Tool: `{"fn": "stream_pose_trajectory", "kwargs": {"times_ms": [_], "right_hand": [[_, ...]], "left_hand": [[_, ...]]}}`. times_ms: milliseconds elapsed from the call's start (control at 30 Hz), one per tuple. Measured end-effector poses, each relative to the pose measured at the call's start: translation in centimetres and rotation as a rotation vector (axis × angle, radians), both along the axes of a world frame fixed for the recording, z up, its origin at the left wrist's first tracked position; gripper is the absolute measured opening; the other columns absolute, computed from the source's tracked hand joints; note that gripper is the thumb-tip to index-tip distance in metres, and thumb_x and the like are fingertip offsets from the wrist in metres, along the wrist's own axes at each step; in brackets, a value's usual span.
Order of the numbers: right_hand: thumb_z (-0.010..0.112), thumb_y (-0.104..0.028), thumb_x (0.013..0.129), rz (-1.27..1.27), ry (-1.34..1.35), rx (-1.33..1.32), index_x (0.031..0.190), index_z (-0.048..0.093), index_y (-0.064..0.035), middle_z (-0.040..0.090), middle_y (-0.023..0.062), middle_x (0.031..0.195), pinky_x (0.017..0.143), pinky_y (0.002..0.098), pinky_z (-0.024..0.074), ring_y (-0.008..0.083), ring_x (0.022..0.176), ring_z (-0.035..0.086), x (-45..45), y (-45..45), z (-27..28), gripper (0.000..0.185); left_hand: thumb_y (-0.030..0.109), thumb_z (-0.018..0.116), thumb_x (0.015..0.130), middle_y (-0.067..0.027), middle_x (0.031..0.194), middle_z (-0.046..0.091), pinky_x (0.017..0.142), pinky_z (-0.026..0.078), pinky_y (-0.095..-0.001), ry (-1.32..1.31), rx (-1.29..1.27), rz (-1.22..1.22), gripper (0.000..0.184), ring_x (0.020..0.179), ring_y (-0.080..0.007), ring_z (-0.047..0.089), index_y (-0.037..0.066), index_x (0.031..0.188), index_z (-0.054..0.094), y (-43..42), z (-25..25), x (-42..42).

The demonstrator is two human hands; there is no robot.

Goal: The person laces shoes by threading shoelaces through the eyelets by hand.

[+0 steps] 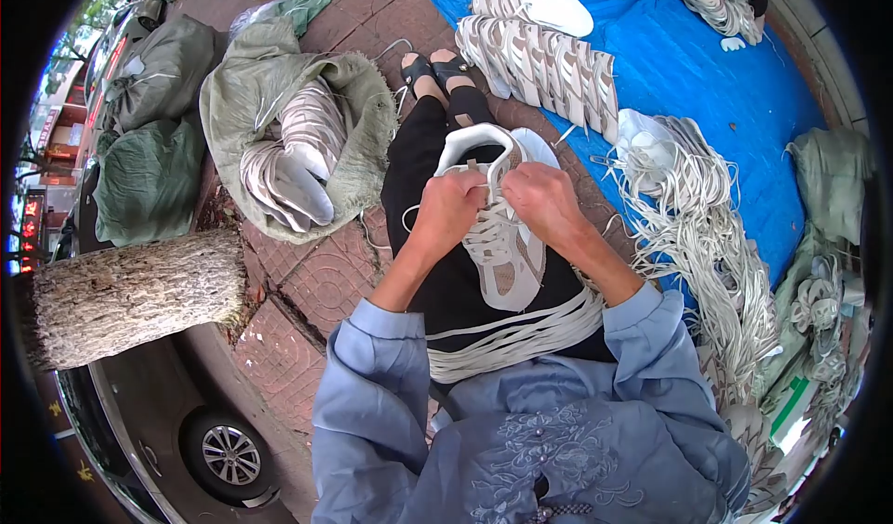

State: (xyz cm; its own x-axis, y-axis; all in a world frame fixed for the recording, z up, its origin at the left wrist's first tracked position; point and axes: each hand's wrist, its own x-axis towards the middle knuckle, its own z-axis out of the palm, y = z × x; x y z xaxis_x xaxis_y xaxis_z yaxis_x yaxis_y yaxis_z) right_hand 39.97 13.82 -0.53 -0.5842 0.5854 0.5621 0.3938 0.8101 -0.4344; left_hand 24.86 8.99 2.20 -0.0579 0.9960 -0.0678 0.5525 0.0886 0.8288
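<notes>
red pavement (288,370) under blue tarp (763,105), shoe (504,245) over black-clad lap (448,299)

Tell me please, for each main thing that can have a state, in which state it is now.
Left hand: curled, gripping at the shoe's lacing
Right hand: curled, gripping there too
Shoe upper: on the lap, toe towards the wearer, laces crossing its front
Lap laces: loose bundle, lying across
Sack: open, uppers inside
Row of uppers: nested together
Blue sheet: spread out
Sandals: worn
</notes>
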Motion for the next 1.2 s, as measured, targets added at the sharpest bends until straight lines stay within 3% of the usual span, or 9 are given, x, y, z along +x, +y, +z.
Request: {"fn": "stream_pose_trajectory", "kwargs": {"times_ms": [300, 400, 500, 633, 700, 867, 933, 1133, 1200], "right_hand": [[0.058, -0.005, 0.063, 0.092, 0.094, -0.042, 0.066, 0.051, -0.0055, 0.05, 0.0059, 0.061, 0.05, 0.0334, 0.0431, 0.0222, 0.057, 0.053, 0.6, 0.5, -0.2, 0.008], [0.055, -0.005, 0.062, 0.064, 0.25, -0.79, 0.064, 0.047, -0.0054, 0.049, 0.0075, 0.06, 0.052, 0.0343, 0.0431, 0.0244, 0.059, 0.054, 1.0, 0.5, 0.3, 0.009], [0.057, -0.001, 0.064, 0.159, 0.071, -0.077, 0.071, 0.052, -0.0042, 0.05, 0.0074, 0.061, 0.051, 0.0308, 0.0424, 0.0257, 0.055, 0.051, 0.4, 0.9, -0.3, 0.009], [0.059, -0.002, 0.064, 0.173, 0.0, -0.093, 0.074, 0.053, -0.0031, 0.054, 0.0065, 0.064, 0.052, 0.0277, 0.0433, 0.0192, 0.057, 0.054, 1.0, 1.0, 0.0, 0.011], [0.062, -0.004, 0.065, 0.096, 0.155, -0.923, 0.076, 0.053, -0.0019, 0.056, 0.004, 0.067, 0.056, 0.0255, 0.0445, 0.0092, 0.062, 0.053, 1.2, 1.1, 0.9, 0.014], [0.065, -0.005, 0.064, 0.157, 0.167, -1.095, 0.081, 0.055, -0.0014, 0.058, 0.0013, 0.073, 0.064, 0.022, 0.044, 0.0053, 0.069, 0.052, 1.6, 2.0, 0.5, 0.02], [0.065, -0.004, 0.064, 0.202, 0.217, -1.167, 0.083, 0.056, -0.0019, 0.058, 0.0013, 0.074, 0.066, 0.0216, 0.0435, 0.0064, 0.07, 0.053, 1.8, 2.5, 0.2, 0.021], [0.061, -0.003, 0.067, 0.25, 0.627, -1.447, 0.091, 0.055, -0.0029, 0.058, 0.0041, 0.081, 0.068, 0.0223, 0.043, 0.0096, 0.073, 0.054, 3.0, 2.9, -2.2, 0.025], [0.059, -0.003, 0.069, 0.072, 0.894, -1.43, 0.094, 0.055, -0.0023, 0.058, 0.0044, 0.081, 0.067, 0.0231, 0.0437, 0.0109, 0.072, 0.055, 4.4, 2.6, -4.5, 0.025]], "left_hand": [[0.002, 0.044, 0.075, -0.0113, 0.057, 0.057, 0.045, 0.046, -0.0298, -0.057, -0.075, 0.0, 0.017, 0.049, -0.0206, 0.058, 0.002, 0.08, 0.06, 0.5, 1.4, 1.1], [0.002, 0.042, 0.077, -0.0074, 0.058, 0.055, 0.043, 0.046, -0.0255, -0.109, -0.22, -0.107, 0.02, 0.05, -0.0138, 0.056, 0.002, 0.086, 0.06, 1.3, 1.7, 0.4], [0.003, 0.041, 0.079, -0.0041, 0.059, 0.053, 0.042, 0.046, -0.0219, -0.064, -0.329, -0.251, 0.021, 0.051, -0.0087, 0.053, 0.002, 0.089, 0.059, 2.6, 1.5, -0.3], [0.009, 0.041, 0.082, -0.0023, 0.062, 0.05, 0.043, 0.044, -0.0204, -0.151, -0.525, -0.35, 0.017, 0.048, -0.0079, 0.049, 0.004, 0.089, 0.055, 3.2, 2.2, -0.7], [0.011, 0.041, 0.083, -0.0021, 0.063, 0.049, 0.043, 0.044, -0.0204, -0.132, -0.597, -0.377, 0.016, 0.048, -0.0082, 0.048, 0.004, 0.09, 0.054, 3.7, 2.4, -0.9], [0.013, 0.045, 0.083, -0.0014, 0.062, 0.047, 0.04, 0.04, -0.0204, -0.02, -0.625, -0.469, 0.013, 0.046, -0.0087, 0.047, 0.003, 0.087, 0.053, 2.9, 3.5, -2.6], [0.012, 0.047, 0.082, -0.0035, 0.059, 0.048, 0.037, 0.037, -0.0209, -0.427, -0.688, -0.362, 0.013, 0.046, -0.0091, 0.047, 0.002, 0.08, 0.053, 1.6, 4.8, -4.8], [0.008, 0.045, 0.085, -0.0013, 0.054, 0.04, 0.037, 0.031, -0.0205, -1.027, 0.194, -0.089, 0.01, 0.041, -0.0082, 0.037, 0.002, 0.077, 0.044, -0.5, 9.7, -9.0], [0.014, 0.049, 0.085, -0.006, 0.058, 0.047, 0.047, 0.037, -0.0235, -0.576, 0.201, 0.149, 0.015, 0.048, -0.0118, 0.044, -0.001, 0.084, 0.049, 1.0, 7.5, -10.3]]}}
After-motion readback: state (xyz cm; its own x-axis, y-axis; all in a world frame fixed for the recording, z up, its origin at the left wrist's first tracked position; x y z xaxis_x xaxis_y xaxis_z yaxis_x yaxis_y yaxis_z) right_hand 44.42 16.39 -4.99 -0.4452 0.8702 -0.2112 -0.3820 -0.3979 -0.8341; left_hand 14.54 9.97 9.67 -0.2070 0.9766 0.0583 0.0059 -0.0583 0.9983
